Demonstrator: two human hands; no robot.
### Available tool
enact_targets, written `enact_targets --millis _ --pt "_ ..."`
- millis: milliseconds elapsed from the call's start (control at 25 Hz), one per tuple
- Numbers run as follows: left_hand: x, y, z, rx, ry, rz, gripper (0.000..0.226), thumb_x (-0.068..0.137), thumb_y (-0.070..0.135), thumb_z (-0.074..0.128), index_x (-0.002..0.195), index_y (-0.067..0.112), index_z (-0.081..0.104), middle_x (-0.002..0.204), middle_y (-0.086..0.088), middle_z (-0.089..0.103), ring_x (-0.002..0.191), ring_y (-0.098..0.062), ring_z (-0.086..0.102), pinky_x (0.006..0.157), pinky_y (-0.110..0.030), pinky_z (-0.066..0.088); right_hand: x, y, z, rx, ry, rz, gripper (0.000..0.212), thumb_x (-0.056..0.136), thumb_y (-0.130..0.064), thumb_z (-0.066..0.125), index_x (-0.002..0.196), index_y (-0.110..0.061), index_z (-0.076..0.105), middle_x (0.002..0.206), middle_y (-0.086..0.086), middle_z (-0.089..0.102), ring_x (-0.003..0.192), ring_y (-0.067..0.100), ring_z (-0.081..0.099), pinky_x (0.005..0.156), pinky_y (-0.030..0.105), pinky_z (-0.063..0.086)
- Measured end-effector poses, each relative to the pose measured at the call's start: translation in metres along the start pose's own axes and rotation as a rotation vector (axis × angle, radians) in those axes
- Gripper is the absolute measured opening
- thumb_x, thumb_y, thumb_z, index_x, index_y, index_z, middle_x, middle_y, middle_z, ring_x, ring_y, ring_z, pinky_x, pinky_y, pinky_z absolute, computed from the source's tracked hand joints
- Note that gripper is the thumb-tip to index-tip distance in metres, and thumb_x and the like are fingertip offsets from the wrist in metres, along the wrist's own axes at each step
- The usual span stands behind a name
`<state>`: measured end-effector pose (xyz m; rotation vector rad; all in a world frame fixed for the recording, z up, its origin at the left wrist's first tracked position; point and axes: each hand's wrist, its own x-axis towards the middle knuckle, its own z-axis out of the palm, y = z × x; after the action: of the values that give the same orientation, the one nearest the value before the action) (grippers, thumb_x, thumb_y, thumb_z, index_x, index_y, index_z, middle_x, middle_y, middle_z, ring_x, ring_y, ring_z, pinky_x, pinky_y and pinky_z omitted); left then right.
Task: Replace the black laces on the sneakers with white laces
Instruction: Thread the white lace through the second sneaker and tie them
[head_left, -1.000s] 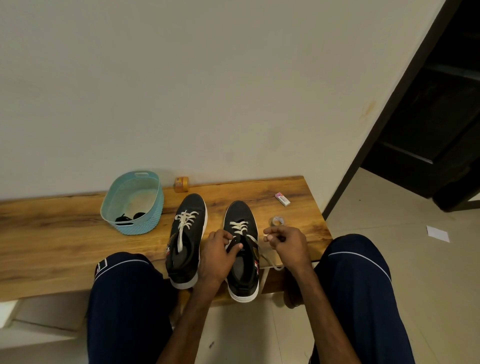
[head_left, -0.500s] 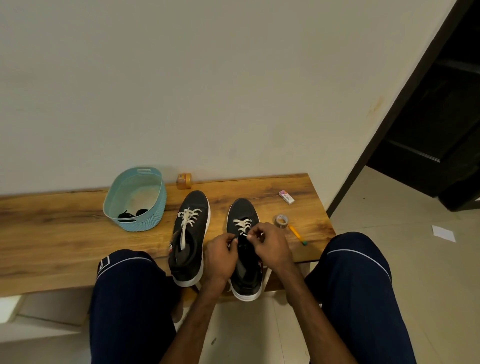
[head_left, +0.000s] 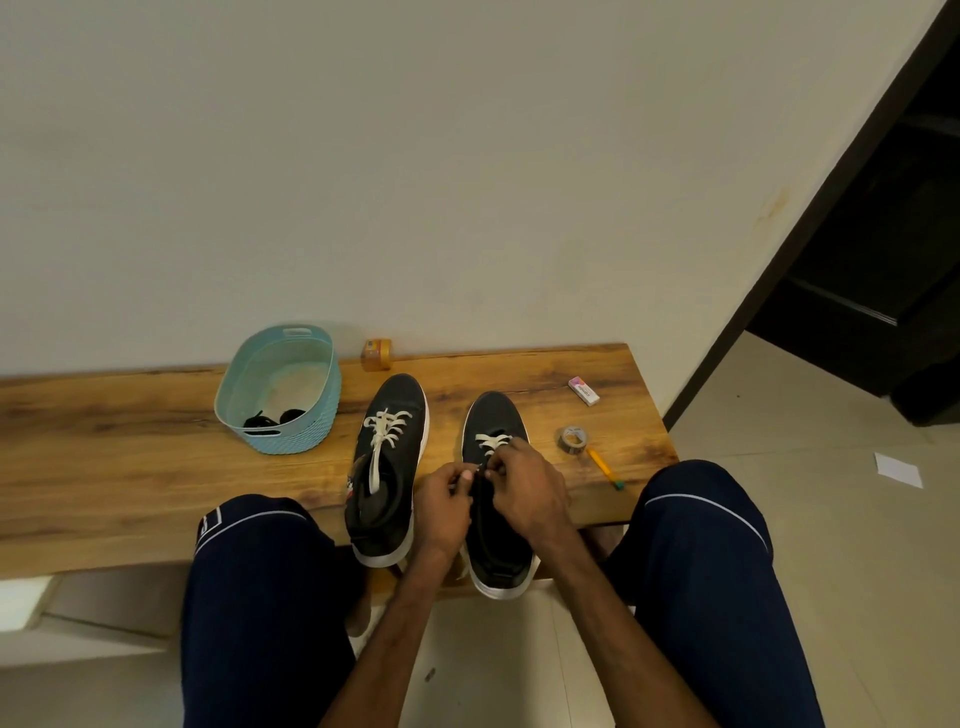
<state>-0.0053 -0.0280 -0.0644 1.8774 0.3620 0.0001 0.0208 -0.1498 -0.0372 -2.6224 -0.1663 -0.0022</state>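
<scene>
On the bench (head_left: 130, 457), black sneaker (head_left: 493, 415), white laces (head_left: 489, 444) half-threaded

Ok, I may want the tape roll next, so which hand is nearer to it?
Right. The right hand pinches the white lace on the right sneaker, just left of the tape roll; the left hand, also on the lace, is farther, across that sneaker.

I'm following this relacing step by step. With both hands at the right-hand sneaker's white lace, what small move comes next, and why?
Probably thread the white lace through the next eyelet: left hand and right hand pinch it on the right sneaker, laced only near its toe.
</scene>
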Motion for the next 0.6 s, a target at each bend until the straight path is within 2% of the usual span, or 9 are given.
enact_targets --millis 120,200,280,400,520,560,600 --pt "0.007 0.002 0.002 0.043 0.016 0.016 0.007 0.092 0.016 0.066 0.092 0.023 0.066 0.086 0.004 0.071 0.081 -0.013 0.069 0.073 -0.041 0.060 -0.008 0.006 0.005 0.238 -0.021 0.038 0.020 0.100 -0.023 0.054 0.103 -0.012 0.071 0.102 0.003 0.059 0.098 0.020 0.058 0.081 0.032 0.046" --pt "0.009 0.003 0.004 0.050 0.033 0.049 0.014 0.090 0.013 0.067 0.085 0.027 0.063 0.082 0.005 0.070 0.079 -0.014 0.068 0.073 -0.040 0.060 -0.018 0.007 0.009 0.338 -0.012 0.056 0.026 0.099 -0.033 0.057 0.114 -0.015 0.068 0.109 0.003 0.056 0.106 0.017 0.051 0.090 0.030 0.044" --pt "0.006 0.005 0.005 -0.011 0.043 0.024 0.015 0.091 0.013 0.062 0.085 0.026 0.061 0.085 0.003 0.068 0.078 -0.016 0.067 0.069 -0.037 0.057 -0.024 0.008 0.014 0.307 0.006 0.063 0.033 0.097 -0.038 0.060 0.123 -0.018 0.063 0.118 0.001 0.051 0.113 0.016 0.045 0.096 0.028 0.040" --pt "0.001 0.020 -0.007 -0.396 0.116 -0.097 0.014 0.098 0.008 0.050 0.093 0.020 0.056 0.089 -0.005 0.061 0.069 -0.014 0.059 0.056 -0.030 0.049 -0.028 0.010 0.018 0.205 -0.025 0.071 0.042 0.096 -0.041 0.059 0.134 -0.025 0.052 0.133 0.000 0.042 0.122 0.019 0.039 0.102 0.035 0.040" --pt "0.004 0.050 -0.044 -0.892 0.236 -0.091 0.012 0.103 0.010 0.044 0.098 0.016 0.053 0.092 -0.006 0.064 0.080 -0.019 0.064 0.076 -0.036 0.055 -0.030 0.011 0.020 0.160 -0.023 0.079 0.044 0.097 -0.043 0.055 0.137 -0.030 0.044 0.138 -0.002 0.037 0.126 0.020 0.039 0.104 0.044 0.040" --pt "0.005 0.059 -0.060 -1.017 0.242 -0.056 0.013 0.104 0.013 0.042 0.095 0.016 0.052 0.085 -0.004 0.062 0.074 -0.018 0.062 0.076 -0.036 0.057 -0.031 0.012 0.021 0.167 -0.012 0.080 0.046 0.096 -0.043 0.056 0.138 -0.029 0.042 0.139 -0.002 0.038 0.127 0.020 0.039 0.105 0.045 0.040" --pt "0.004 0.066 -0.075 -1.083 0.232 -0.015 0.016 0.104 0.015 0.041 0.092 0.017 0.051 0.077 -0.001 0.057 0.064 -0.014 0.057 0.066 -0.029 0.056 -0.031 0.011 0.022 0.188 0.008 0.087 0.049 0.095 -0.041 0.058 0.139 -0.026 0.041 0.140 -0.001 0.039 0.128 0.020 0.040 0.106 0.046 0.040"
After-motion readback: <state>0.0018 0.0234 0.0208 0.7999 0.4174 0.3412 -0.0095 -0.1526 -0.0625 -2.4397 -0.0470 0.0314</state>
